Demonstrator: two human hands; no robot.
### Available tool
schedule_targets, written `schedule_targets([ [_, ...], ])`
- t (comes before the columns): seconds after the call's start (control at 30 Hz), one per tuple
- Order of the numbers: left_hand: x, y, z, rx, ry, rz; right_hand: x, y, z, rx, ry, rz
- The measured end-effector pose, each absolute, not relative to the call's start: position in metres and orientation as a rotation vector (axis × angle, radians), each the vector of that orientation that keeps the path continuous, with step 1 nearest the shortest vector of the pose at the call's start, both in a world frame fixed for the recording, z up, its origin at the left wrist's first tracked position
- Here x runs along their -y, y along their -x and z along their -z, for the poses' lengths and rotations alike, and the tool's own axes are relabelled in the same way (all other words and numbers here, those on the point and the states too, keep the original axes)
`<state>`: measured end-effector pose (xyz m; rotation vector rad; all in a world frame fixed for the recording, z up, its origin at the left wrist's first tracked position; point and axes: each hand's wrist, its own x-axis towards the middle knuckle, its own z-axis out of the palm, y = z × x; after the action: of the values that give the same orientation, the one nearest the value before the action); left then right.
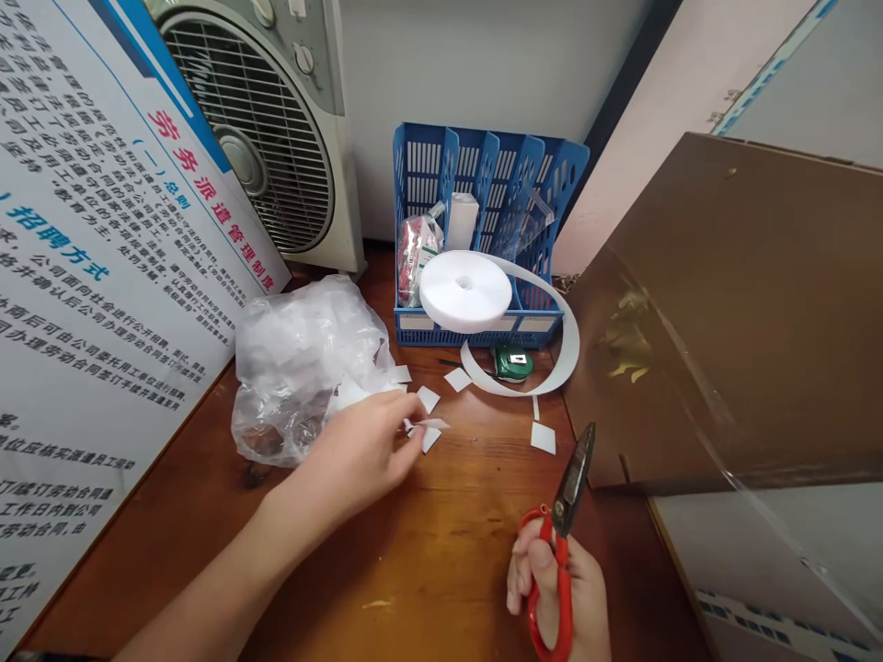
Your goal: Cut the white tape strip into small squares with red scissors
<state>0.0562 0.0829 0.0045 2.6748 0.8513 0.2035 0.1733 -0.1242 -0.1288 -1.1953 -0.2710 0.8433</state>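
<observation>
- The left hand (365,450) reaches across the wooden table (428,552), fingers pinched shut on a small white cut piece (429,424), holding it just above the table surface, beside the other pieces.
- The right hand (558,588) is closed around the red handles of the scissors (562,542); the dark blades are shut and point up and away, toward the brown board (724,303) leaning on the right.
- Several more white squares (543,438) lie loose on the table, near the free end of the white strip (569,345) that curls off the tape roll (465,290).
- The roll rests on the front edge of the blue file rack (483,184), partly overhanging; a green tape measure (511,363) lies inside the strip's loop.
- A crumpled clear plastic bag (303,368) sits just beside the left hand, touching some of the squares.
- Risks, as I judge them:
- The pinched piece is light and thin, so it could slip from the fingertips or cling to them.
- The bag could catch on the wrist and sweep the loose squares away.
- A tug on the strip could pull the overhanging roll off the rack.
- The scissor tip, held near the board, could scratch it.
</observation>
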Motion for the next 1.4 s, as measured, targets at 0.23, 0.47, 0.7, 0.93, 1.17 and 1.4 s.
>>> schedule_targets([
  [0.23,-0.093,-0.118,0.034,-0.493,-3.008,-0.113,0.121,-0.171,0.119,0.235,1.226,-0.827],
  [0.47,-0.1,-0.11,0.021,-0.78,-3.085,-0.185,0.118,-0.177,0.116,0.242,1.234,-0.868],
  [0.7,-0.131,-0.156,0.016,-0.27,-3.069,-0.196,0.122,-0.177,0.132,0.298,1.176,-0.829],
  [0.93,-0.135,-0.161,0.025,-0.205,-2.944,-0.254,0.125,-0.177,0.135,0.286,1.198,-0.846],
  [1.17,-0.092,-0.114,-0.005,-0.3,-2.668,-0.405,0.106,-0.178,0.114,0.209,1.278,-0.737],
  [1.4,-0.081,-0.087,0.007,-0.324,-1.909,-0.249,0.054,-0.179,0.082,0.147,1.045,-0.683],
])
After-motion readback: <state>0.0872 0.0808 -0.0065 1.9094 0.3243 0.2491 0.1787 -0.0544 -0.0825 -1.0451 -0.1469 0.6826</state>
